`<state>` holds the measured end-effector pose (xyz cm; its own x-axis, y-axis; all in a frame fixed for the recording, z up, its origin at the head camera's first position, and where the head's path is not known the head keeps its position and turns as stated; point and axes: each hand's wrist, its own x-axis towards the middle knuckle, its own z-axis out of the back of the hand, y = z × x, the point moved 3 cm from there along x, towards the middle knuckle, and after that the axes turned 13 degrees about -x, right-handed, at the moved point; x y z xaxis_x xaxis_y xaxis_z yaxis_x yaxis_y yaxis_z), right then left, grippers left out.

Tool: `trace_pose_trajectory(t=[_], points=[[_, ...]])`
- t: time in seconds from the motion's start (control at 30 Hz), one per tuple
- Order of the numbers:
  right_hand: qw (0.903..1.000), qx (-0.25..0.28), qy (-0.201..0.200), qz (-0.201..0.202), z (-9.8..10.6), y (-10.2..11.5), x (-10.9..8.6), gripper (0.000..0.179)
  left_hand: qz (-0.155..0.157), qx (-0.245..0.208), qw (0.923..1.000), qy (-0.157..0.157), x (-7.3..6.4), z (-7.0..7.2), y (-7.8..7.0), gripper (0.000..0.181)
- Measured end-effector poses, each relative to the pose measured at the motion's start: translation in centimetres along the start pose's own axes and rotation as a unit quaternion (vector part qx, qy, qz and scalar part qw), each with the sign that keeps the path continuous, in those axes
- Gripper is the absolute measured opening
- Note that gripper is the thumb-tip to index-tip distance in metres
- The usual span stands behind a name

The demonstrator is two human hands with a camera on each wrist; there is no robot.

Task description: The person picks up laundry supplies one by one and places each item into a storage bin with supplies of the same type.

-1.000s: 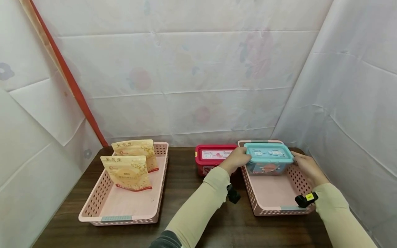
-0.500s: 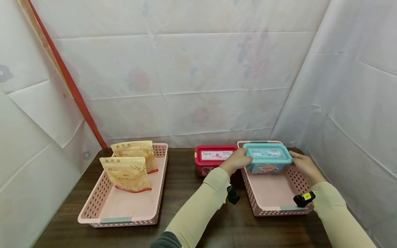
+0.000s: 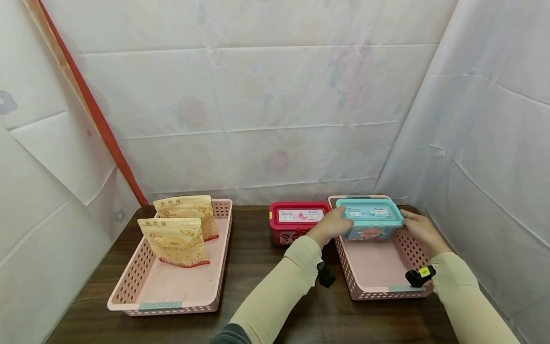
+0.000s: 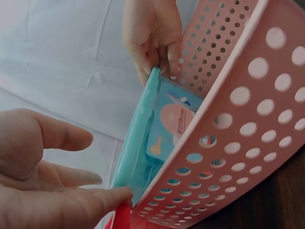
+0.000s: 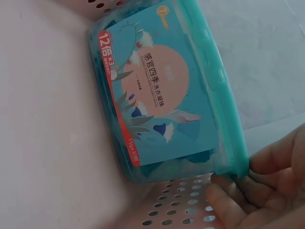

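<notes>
A teal-lidded laundry capsule box [image 5: 157, 95] stands at the back of the right pink basket [image 3: 374, 267]. My right hand [image 3: 425, 234] pinches the right end of its lid, with the thumb [image 5: 274, 157] along the top edge and curled fingers under the rim. At the opposite end is my left hand [image 4: 52, 167], its fingers loosely spread and one fingertip right at the lid's corner. A red-lidded box [image 3: 296, 220] stands just left of the basket, partly hidden behind the left hand in the head view.
Another pink basket [image 3: 180, 291] stands at the left, with two yellow pouches [image 3: 176, 241] [image 3: 189, 210] upright in it. Both baskets and the red box rest on a dark wooden table [image 3: 253, 272]. White patterned cloth [image 3: 275, 110] hangs behind and at both sides.
My left hand has shifted slightly right and its fingers have loosened from the teal lid. The right hand and the capsule box have hardly moved.
</notes>
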<state>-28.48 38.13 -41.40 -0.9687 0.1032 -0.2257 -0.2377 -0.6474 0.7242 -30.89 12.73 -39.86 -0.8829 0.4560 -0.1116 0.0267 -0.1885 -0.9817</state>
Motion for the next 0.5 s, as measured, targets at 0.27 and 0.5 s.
trace_pose_trajectory(t=[0.27, 0.5], points=[[0.9999, -0.008, 0.007, -0.005, 0.04, 0.28, -0.29, 0.065, -0.011, 0.008, 0.9999, -0.005, -0.40, -0.68, 0.12, 0.064], [0.9994, 0.020, 0.027, 0.005, -0.03, 0.46, -0.58, 0.070, -0.024, 0.023, 0.9994, -0.012, -0.75, -0.85, 0.13, 0.066]])
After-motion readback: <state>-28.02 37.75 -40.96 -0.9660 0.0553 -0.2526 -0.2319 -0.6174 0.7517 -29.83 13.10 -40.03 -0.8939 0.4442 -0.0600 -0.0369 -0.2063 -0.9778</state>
